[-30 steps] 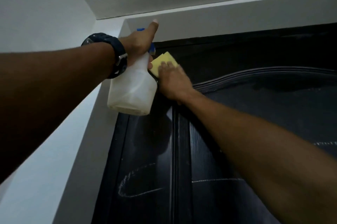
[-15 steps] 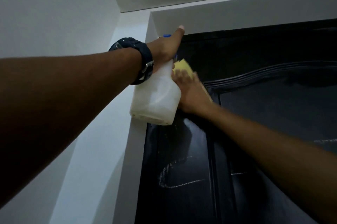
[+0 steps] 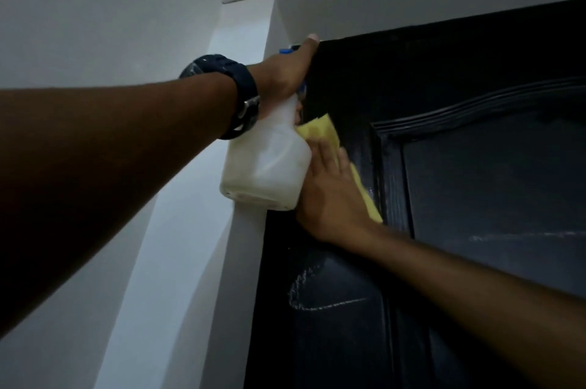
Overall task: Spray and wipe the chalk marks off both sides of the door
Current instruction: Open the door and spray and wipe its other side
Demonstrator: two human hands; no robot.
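White walls and a pale ceiling frame the top of the dark door, which fills the right of my view. My right hand lies flat, fingers spread, pressing the yellow cloth against the door's upper left stile; a second ago it was higher, near the top corner, so the stroke has come down the stile. My left hand is curled round the neck of the white bottle, held up just left of the cloth, thumb raised. The wiped patch looks clean and wet. Chalk marks remain lower down and a faint line crosses the panel on the right, so I judge this side is far from finished.
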